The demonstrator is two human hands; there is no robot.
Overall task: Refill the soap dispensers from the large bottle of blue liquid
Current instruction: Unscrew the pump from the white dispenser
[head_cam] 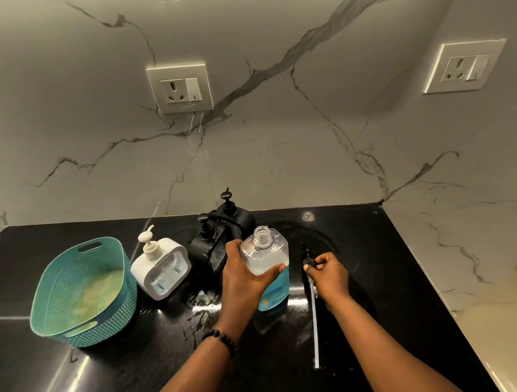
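While the left hand (pixel 243 279) wraps its fingers and thumb round the middle of the large clear bottle (pixel 268 267), the bottle stands upright on the black counter (pixel 405 278) near the centre of the view, its threaded neck uncapped and blue liquid filling only its lower part. At about three o'clock from the bottle, just beside it, the right hand (pixel 327 270) pinches the black head of a pump (pixel 308 260), whose long pale tube trails toward six o'clock and lies along the counter. At eleven o'clock from the bottle stand two black dispensers (pixel 223 227), close together, pumps fitted. At nine o'clock a white dispenser (pixel 160 268) with a clear ribbed window stands with its pump on, apart from the bottle. Further out at nine o'clock sits a teal woven basket (pixel 76 295). Wet smears shine on the counter at seven o'clock from the bottle. A beaded bracelet (pixel 221 338) circles the left wrist
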